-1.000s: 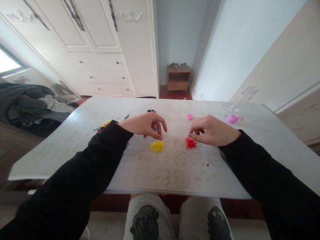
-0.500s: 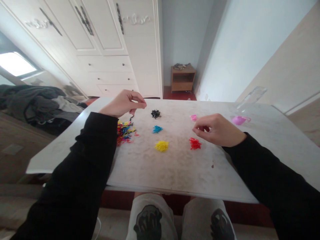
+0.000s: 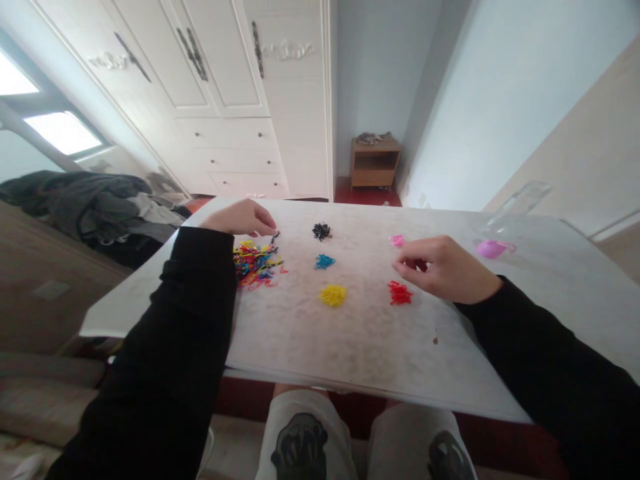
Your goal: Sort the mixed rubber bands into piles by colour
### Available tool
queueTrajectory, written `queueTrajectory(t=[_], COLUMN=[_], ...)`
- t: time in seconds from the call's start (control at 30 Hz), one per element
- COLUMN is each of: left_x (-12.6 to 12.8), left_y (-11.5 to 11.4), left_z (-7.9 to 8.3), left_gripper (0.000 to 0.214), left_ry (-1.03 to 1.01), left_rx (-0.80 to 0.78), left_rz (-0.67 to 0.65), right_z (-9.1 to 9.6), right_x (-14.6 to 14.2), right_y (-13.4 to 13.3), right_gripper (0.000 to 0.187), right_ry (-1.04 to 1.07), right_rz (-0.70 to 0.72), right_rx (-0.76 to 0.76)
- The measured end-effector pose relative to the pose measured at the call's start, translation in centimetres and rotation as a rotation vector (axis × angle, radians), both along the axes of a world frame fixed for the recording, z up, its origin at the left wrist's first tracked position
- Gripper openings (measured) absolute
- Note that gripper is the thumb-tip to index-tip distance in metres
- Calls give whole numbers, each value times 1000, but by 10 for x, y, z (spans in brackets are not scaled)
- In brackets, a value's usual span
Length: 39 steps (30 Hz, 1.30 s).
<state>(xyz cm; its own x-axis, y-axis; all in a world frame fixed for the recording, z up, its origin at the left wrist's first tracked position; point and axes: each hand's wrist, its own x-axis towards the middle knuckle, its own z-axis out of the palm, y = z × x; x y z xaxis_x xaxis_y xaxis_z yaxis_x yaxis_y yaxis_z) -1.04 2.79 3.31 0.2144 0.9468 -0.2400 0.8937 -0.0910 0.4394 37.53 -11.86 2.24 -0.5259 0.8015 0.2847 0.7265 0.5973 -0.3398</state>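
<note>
A mixed pile of small thin coloured pieces, perhaps tiny rubber bands (image 3: 257, 267), lies at the table's left. My left hand (image 3: 243, 217) is low at its far edge, fingers curled together beside a black piece; what they pinch, if anything, is hidden. Sorted heaps lie to the right: black pieces (image 3: 322, 231), blue pieces (image 3: 325, 261), yellow pieces (image 3: 333, 295), red pieces (image 3: 399, 292) and a few pink pieces (image 3: 397, 241). My right hand (image 3: 443, 268) rests between the pink and red heaps, fingertips pinched, their contents too small to see.
Toward the right of the white table (image 3: 370, 347) are a pink pouch-like object (image 3: 493, 249) and a clear container (image 3: 520, 203) lying tilted. Dark clothes (image 3: 95, 207) are heaped beyond the left edge. A white wardrobe (image 3: 300, 120) and a small wooden cabinet (image 3: 375, 163) stand behind.
My left hand has come down and left, from above the table near the black heap to the mixed pile's edge. My right hand stays near the red and pink heaps. The view has shifted slightly.
</note>
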Motion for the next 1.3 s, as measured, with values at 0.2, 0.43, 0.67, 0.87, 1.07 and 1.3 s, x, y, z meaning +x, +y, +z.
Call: queueTrajectory(t=[0.2, 0.43, 0.67, 0.87, 1.07, 1.3], left_x=[-13, -16, -14, -3, 2, 2], left_y=[6, 6, 1, 1, 10, 13], left_z=[-4, -9, -7, -16, -31, -34], left_gripper=[42, 42, 25, 28, 33, 26], left_ry=[86, -1, -172, -281, -281, -237], left_rx=[-157, -267, -105, 51, 98, 129], left_rz=[-60, -138, -58, -28, -36, -50], right_z=[-1, -1, -1, 0, -1, -1], right_x=[-1, -2, -3, -3, -2, -3], right_y=[-1, 0, -1, -1, -1, -1], right_gripper=[24, 23, 23, 23, 25, 24], right_ry=[5, 14, 4, -2, -11, -4], right_rz=[4, 6, 24, 27, 33, 47], right_rx=[-4, -36, -16, -20, -19, -17])
